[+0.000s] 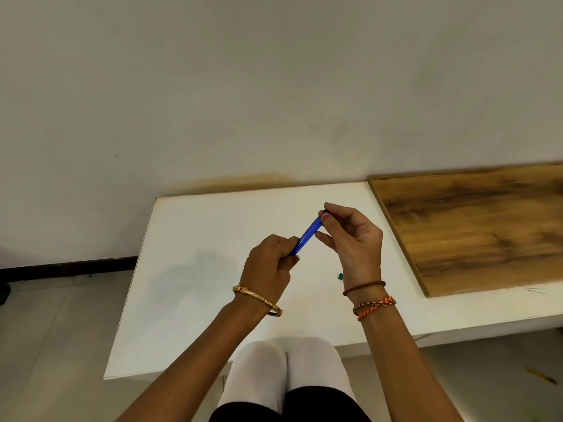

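A blue pen (309, 235) with a dark end is held in the air over the white table (198, 269), slanting up to the right. My left hand (269, 266) grips its lower end with curled fingers. My right hand (353, 239) pinches the dark upper end between thumb and fingertips. Part of the pen's lower end is hidden inside my left fist.
A brown wooden board (475, 226) lies on the table's right part. A small green bit (340, 276) sits on the table just beside my right wrist. A pale wall rises behind; grey floor lies to the left. My knees (286, 373) are under the table's front edge.
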